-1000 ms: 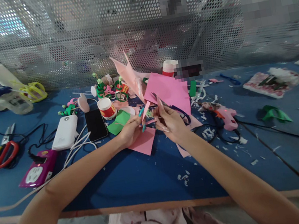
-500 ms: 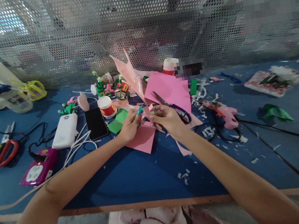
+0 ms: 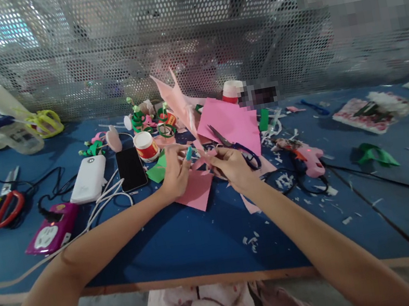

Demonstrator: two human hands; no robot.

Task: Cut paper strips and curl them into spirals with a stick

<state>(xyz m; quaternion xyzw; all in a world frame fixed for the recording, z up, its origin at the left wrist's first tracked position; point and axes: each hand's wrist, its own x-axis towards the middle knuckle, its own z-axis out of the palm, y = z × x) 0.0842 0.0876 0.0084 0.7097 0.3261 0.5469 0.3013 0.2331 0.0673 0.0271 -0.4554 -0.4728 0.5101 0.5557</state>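
Observation:
My right hand [image 3: 233, 167] pinches a narrow pink paper strip [image 3: 200, 162] between thumb and fingers. To its left is my left hand [image 3: 175, 175], thumb and forefinger brought together near the strip; what lies between them is too small to make out. A teal tip shows on that thumb. Beneath both hands lies a pink paper sheet [image 3: 197, 192], with a green paper piece [image 3: 157, 170] by the left wrist. Dark-handled scissors [image 3: 247, 155] rest just beyond my right hand, partly over a brighter pink sheet [image 3: 231, 119].
Left of my hands are a white-lidded jar [image 3: 146, 147], a black phone [image 3: 131, 169], a white power bank [image 3: 89, 179] and red-yellow scissors [image 3: 2, 205]. A pink glue gun [image 3: 312, 159] with its cord lies right, among scraps. Perforated metal panel [image 3: 185, 45] stands behind.
My left hand has shifted slightly left and its fingers have lifted and changed grip. The pink strip has tilted from upright to slanting. My right hand stays nearly in place.

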